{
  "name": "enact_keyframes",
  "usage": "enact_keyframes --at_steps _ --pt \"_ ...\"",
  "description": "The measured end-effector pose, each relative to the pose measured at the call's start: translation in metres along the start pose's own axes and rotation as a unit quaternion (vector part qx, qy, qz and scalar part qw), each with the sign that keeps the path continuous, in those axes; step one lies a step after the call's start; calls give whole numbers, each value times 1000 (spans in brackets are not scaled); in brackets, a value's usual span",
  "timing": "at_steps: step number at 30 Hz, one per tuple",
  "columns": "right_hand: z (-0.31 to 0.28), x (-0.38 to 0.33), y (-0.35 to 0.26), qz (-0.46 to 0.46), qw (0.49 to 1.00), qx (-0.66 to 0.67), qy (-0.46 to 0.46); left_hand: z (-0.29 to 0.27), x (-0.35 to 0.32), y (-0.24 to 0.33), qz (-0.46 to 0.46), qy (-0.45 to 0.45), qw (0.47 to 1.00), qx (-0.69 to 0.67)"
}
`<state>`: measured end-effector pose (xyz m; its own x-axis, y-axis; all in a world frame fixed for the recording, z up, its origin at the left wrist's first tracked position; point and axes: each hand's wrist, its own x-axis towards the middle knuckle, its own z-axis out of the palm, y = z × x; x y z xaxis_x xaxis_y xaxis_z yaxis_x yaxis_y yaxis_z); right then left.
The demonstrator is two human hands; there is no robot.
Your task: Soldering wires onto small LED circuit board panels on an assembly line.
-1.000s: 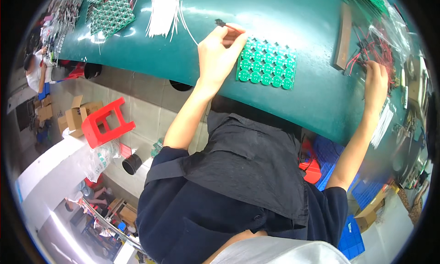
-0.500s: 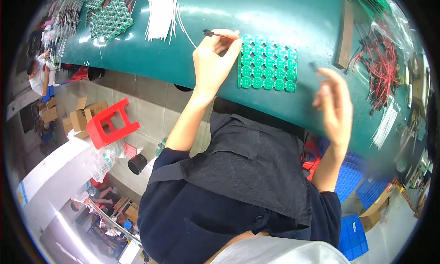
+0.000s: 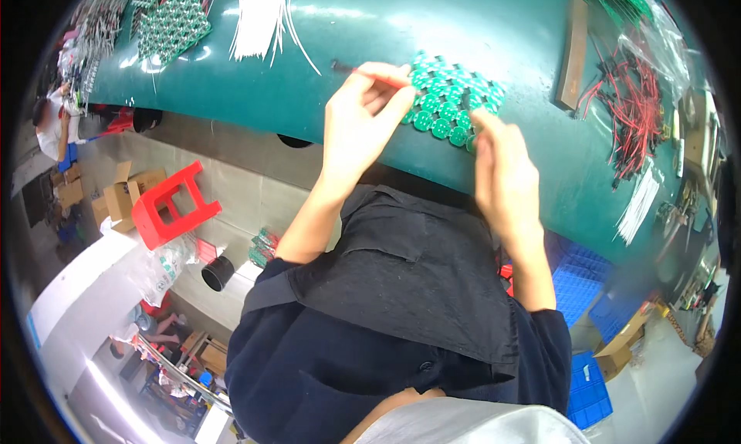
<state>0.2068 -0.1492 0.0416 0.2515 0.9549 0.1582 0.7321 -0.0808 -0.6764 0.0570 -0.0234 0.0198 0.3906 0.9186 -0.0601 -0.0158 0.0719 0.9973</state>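
A panel of joined round green circuit boards (image 3: 442, 108) lies on the green table between my hands, slightly blurred. At its left edge my left hand (image 3: 356, 124) is closed, pinching a red wire lead (image 3: 386, 77) between thumb and forefinger. The lead's dark end points left past my knuckles. My right hand (image 3: 507, 170) reaches over the panel's right part with thumb and fingers drawn together. A dark blurred spot shows by those fingertips; what they hold, if anything, I cannot make out.
A brown bar (image 3: 573, 54) lies right of the panel, with red and black wires (image 3: 634, 112) and white wires (image 3: 639, 205) beyond. At the far left are white wires (image 3: 258, 20) and another board panel (image 3: 174, 26). A red stool (image 3: 176, 206) lies on the floor.
My right hand has moved left, from beside the panel to over its right part. The panel has turned a little. My left hand keeps its pinch on the wire lead.
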Motion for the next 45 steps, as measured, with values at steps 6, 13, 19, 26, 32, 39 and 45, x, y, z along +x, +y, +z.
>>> enact_keyframes --at_steps 6,13,19,26,32,39,45 --pt "11 -25 -28 22 996 88 -4 21 64 -3 -8 -191 979 67" --pt "-19 -22 0 212 938 231 148 8 50 -2 98 -58 989 90" --pt "-37 -15 51 163 794 562 165 7 25 -14 76 -38 982 169" --pt "-38 -14 64 273 725 571 270 10 25 -19 105 -43 975 191" --pt "-35 -21 73 55 691 715 94 9 23 -24 152 -54 964 212" --pt "-27 -7 64 127 779 596 149 13 29 -8 204 -73 919 328" --pt "-22 2 57 156 796 559 172 8 34 -15 240 -52 901 358"
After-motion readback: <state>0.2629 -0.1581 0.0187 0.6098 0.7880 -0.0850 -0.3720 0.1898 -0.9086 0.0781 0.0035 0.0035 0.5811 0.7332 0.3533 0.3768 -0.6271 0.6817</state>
